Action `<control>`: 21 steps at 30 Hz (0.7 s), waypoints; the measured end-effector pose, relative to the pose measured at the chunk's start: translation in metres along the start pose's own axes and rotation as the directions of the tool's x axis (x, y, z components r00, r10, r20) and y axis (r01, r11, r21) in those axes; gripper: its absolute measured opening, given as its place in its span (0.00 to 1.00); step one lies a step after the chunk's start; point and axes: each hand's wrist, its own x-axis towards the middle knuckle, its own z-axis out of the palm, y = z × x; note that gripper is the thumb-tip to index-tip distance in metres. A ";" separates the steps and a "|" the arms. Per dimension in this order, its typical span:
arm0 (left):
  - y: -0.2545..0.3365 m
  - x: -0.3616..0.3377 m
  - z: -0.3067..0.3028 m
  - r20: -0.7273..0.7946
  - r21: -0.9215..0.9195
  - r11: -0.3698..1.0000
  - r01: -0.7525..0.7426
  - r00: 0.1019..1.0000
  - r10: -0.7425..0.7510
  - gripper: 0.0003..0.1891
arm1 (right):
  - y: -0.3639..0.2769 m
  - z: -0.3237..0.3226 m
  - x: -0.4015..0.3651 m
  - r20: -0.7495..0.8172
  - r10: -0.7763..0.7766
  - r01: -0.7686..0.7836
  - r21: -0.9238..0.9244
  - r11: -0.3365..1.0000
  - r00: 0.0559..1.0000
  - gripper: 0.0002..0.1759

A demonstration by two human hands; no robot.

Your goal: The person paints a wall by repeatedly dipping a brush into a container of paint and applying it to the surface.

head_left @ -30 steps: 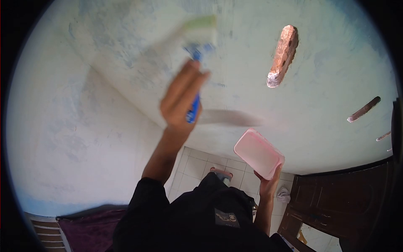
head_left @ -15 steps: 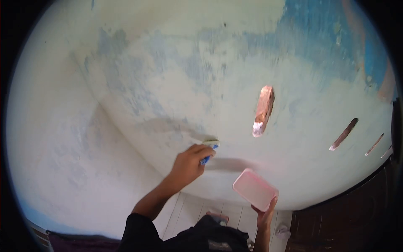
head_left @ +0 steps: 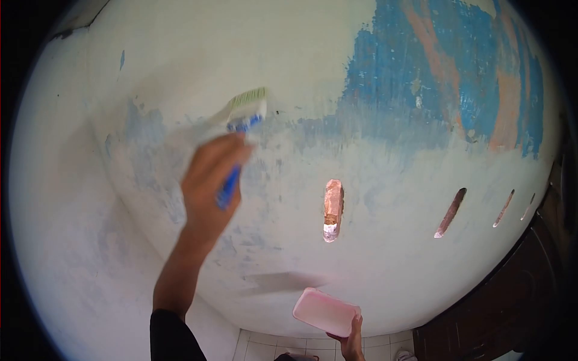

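My left hand [head_left: 211, 180] is raised against the wall and grips a blue-handled paintbrush [head_left: 241, 123], whose pale green bristles press on the whitish painted wall [head_left: 301, 66]. My right hand [head_left: 351, 342] is low at the bottom edge and holds a pink plastic tray [head_left: 325, 313] by its underside. Old blue and orange paint [head_left: 433, 78] shows at the upper right of the wall.
A slot in the wall exposes red brick [head_left: 332, 207]; several narrower slots [head_left: 450, 212] run to the right. A dark wooden door [head_left: 512, 301] stands at the lower right. White floor tiles [head_left: 301, 346] show below.
My left hand has swept the brush from low near the tray up and to the left on the wall. The view has tilted upward, and the tray sits lower in frame.
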 end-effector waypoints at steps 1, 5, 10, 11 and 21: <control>0.006 -0.024 0.007 0.069 0.060 0.998 -0.011 0.998 0.007 0.22 | 0.005 -0.003 0.001 0.004 0.005 -0.004 -0.005 1.000 1.000 0.57; 0.046 -0.150 0.029 0.235 0.146 0.980 -0.132 0.967 0.096 0.16 | -0.012 0.005 -0.007 0.001 -0.022 0.022 -0.009 1.000 1.000 0.36; 0.121 -0.268 0.015 0.313 -0.009 0.986 0.164 0.937 -0.153 0.15 | -0.021 0.011 -0.008 -0.064 -0.052 0.049 -0.048 0.998 0.997 0.35; 0.132 -0.276 0.009 0.325 -0.056 0.965 0.256 0.919 -0.225 0.15 | -0.020 0.010 -0.007 -0.049 -0.051 0.049 -0.044 0.998 0.998 0.35; 0.156 -0.257 -0.029 0.425 -0.404 0.408 0.819 0.562 -0.709 0.11 | -0.018 0.029 0.007 0.046 -0.031 0.033 -0.051 0.998 0.998 0.37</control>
